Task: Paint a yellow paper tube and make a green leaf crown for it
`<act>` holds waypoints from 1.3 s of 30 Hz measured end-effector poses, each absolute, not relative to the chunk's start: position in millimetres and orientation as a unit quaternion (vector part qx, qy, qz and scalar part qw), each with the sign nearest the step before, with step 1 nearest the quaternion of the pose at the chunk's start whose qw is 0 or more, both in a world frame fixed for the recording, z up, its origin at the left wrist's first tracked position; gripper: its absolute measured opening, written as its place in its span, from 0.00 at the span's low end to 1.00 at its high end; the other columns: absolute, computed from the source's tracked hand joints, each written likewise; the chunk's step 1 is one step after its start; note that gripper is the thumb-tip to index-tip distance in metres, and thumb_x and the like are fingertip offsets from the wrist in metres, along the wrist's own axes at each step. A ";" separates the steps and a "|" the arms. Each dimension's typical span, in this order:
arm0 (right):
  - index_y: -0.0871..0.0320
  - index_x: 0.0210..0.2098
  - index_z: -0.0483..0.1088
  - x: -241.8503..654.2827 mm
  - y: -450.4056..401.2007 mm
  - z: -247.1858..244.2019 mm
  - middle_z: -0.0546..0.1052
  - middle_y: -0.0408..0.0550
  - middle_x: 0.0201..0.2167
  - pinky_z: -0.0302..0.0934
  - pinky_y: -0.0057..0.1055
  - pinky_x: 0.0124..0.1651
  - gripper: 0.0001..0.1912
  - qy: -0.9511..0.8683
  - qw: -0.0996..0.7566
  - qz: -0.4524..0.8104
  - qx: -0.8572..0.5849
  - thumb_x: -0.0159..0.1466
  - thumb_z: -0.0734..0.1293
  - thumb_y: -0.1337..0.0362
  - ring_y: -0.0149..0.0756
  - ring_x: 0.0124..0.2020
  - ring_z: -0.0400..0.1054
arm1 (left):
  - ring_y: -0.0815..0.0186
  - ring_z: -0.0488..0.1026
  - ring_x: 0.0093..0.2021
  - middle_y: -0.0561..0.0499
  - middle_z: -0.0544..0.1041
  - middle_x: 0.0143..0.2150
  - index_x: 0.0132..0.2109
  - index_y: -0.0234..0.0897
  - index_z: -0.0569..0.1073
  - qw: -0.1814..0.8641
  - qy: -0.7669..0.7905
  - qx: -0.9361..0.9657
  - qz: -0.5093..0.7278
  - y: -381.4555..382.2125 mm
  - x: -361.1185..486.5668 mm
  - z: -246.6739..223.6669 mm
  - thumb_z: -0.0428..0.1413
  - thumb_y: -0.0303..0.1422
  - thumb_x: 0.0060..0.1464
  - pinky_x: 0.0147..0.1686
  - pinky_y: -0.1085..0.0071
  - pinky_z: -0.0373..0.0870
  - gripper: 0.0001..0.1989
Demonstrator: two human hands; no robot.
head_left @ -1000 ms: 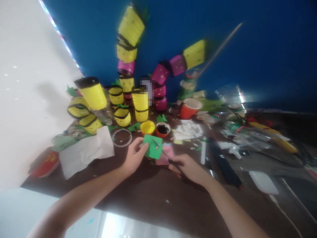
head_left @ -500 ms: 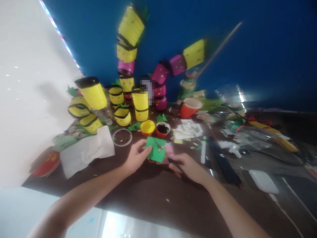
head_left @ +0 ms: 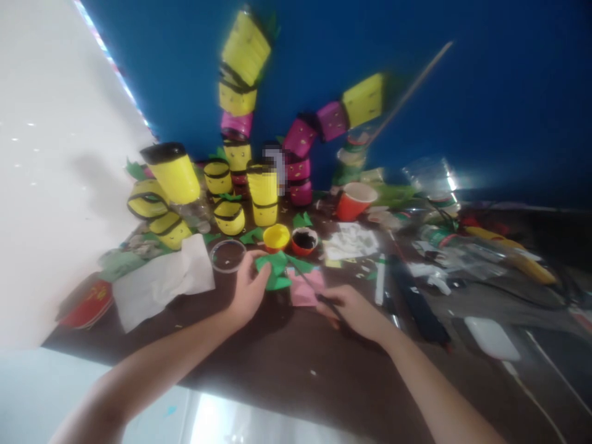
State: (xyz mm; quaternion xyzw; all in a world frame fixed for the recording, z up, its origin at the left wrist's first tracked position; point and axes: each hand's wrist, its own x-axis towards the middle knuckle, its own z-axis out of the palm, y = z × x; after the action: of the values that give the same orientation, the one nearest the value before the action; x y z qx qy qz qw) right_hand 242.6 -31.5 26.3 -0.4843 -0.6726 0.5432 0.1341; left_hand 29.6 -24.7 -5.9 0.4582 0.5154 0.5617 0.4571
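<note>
Between the thumb and fingers of my left hand (head_left: 250, 283) is a piece of green paper (head_left: 277, 271), pointed and uneven in outline. My right hand (head_left: 349, 311) is closed on dark-handled scissors (head_left: 327, 301), whose blades point up and left beside the green paper. A pink paper square (head_left: 306, 288) lies under the blades, between the hands. Just beyond the hands stand a cup of yellow paint (head_left: 276, 238) and a cup of black paint (head_left: 304, 241).
Yellow cups with black rims (head_left: 178, 179) stand at the back left. A red cup (head_left: 354, 203), crumpled tissue (head_left: 351, 242) and a white marker (head_left: 380, 280) are on the right. White paper (head_left: 161, 287) and a clear ring (head_left: 228, 256) lie on the left.
My left hand has moved slightly left and up with the green paper, which has changed from a squarish sheet to a pointed shape. More of the pink paper shows.
</note>
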 end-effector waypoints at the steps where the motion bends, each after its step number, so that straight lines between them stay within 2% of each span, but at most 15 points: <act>1: 0.60 0.17 0.60 242.8 -31.6 26.0 0.63 0.40 0.13 0.48 0.24 0.22 0.22 -0.672 0.134 0.542 -0.487 0.57 0.62 0.49 0.26 0.17 0.56 | 0.69 0.69 0.35 0.53 0.71 0.36 0.41 0.39 0.67 0.458 0.510 0.456 0.567 -24.8 29.5 -5.1 0.53 0.34 0.52 0.35 0.75 0.67 0.08; 7: 0.59 0.16 0.57 244.1 -31.1 23.7 0.62 0.39 0.12 0.48 0.24 0.23 0.20 -0.666 0.128 0.551 -0.486 0.57 0.63 0.54 0.25 0.17 0.55 | 0.63 0.67 0.49 0.49 0.71 0.48 0.46 0.39 0.70 0.424 0.508 0.463 0.590 -23.8 28.5 -2.2 0.50 0.33 0.54 0.47 0.68 0.65 0.12; 15: 0.59 0.15 0.56 242.8 -32.4 25.0 0.61 0.38 0.11 0.48 0.23 0.20 0.23 -0.642 0.147 0.586 -0.471 0.54 0.63 0.48 0.24 0.15 0.55 | 0.63 0.66 0.50 0.48 0.69 0.50 0.51 0.41 0.65 0.404 0.518 0.492 0.571 -23.1 29.2 -8.8 0.50 0.36 0.56 0.49 0.66 0.64 0.15; 19: 0.59 0.14 0.56 243.2 -32.8 26.4 0.60 0.38 0.10 0.47 0.23 0.19 0.24 -0.633 0.156 0.611 -0.449 0.54 0.63 0.47 0.23 0.14 0.55 | 0.65 0.68 0.48 0.48 0.69 0.48 0.51 0.41 0.63 0.392 0.516 0.508 0.567 -23.6 29.3 -10.9 0.51 0.37 0.56 0.47 0.67 0.66 0.16; 26: 0.59 0.13 0.55 244.3 -32.0 22.5 0.60 0.37 0.10 0.47 0.22 0.18 0.20 -0.618 0.170 0.637 -0.430 0.54 0.63 0.55 0.22 0.13 0.54 | 0.66 0.69 0.44 0.48 0.68 0.46 0.50 0.41 0.62 0.386 0.509 0.509 0.577 -24.3 30.9 -6.8 0.50 0.38 0.57 0.43 0.68 0.69 0.15; 30: 0.59 0.14 0.56 245.3 -31.3 21.6 0.62 0.38 0.10 0.46 0.22 0.18 0.21 -0.626 0.165 0.623 -0.439 0.54 0.63 0.52 0.23 0.13 0.56 | 0.67 0.69 0.40 0.49 0.68 0.42 0.49 0.41 0.63 0.366 0.518 0.499 0.590 -23.3 31.5 -8.2 0.50 0.38 0.57 0.41 0.67 0.69 0.14; 36: 0.59 0.15 0.58 246.4 -31.1 19.8 0.63 0.39 0.11 0.45 0.22 0.18 0.24 -0.635 0.161 0.619 -0.432 0.56 0.62 0.48 0.24 0.13 0.57 | 0.71 0.65 0.28 0.52 0.67 0.34 0.50 0.40 0.64 0.385 0.510 0.526 0.561 -25.0 31.5 -12.2 0.53 0.39 0.54 0.31 0.72 0.68 0.17; 39: 0.59 0.15 0.58 245.8 -32.0 21.8 0.63 0.40 0.11 0.46 0.22 0.18 0.25 -0.636 0.163 0.615 -0.438 0.55 0.62 0.46 0.24 0.14 0.57 | 0.72 0.64 0.27 0.53 0.67 0.33 0.49 0.40 0.64 0.386 0.517 0.521 0.559 -25.0 31.8 -11.7 0.53 0.39 0.54 0.30 0.73 0.67 0.17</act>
State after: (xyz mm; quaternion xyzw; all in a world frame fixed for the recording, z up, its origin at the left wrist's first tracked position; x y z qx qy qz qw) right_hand 245.8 -32.0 21.8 -0.4376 -0.6358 0.6145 0.1633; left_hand 31.8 -25.0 -11.7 0.5208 0.5167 0.5595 0.3857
